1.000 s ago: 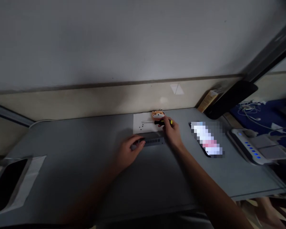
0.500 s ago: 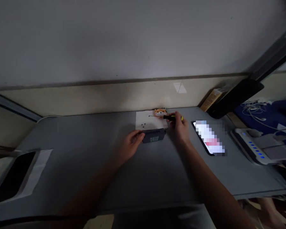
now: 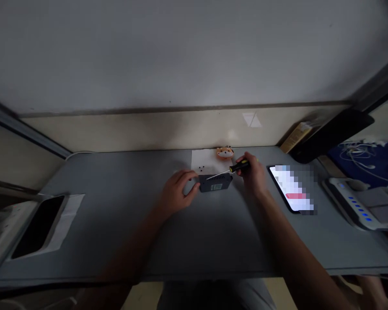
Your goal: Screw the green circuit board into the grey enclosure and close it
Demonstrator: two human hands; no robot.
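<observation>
A dark grey box with vent slots along its top and a small label on its front stands on the grey table. My left hand has thumb and fingers at the box's left end, gripping it. In my right hand is a black and yellow screwdriver, its shaft slanting down to the left over the vent slots, the tip near the box's upper left part. Behind the box lies white paper with several tiny dark screws. An orange and white animal-faced case sits at the paper's right.
A lit phone lies to the right, with a white power strip beyond it. A dark tablet-like device rests at the far left. A yellowish box leans against the back wall.
The screwdriver has come down from above the paper onto the box, its shaft now tilted. The camera view has shifted slightly left.
</observation>
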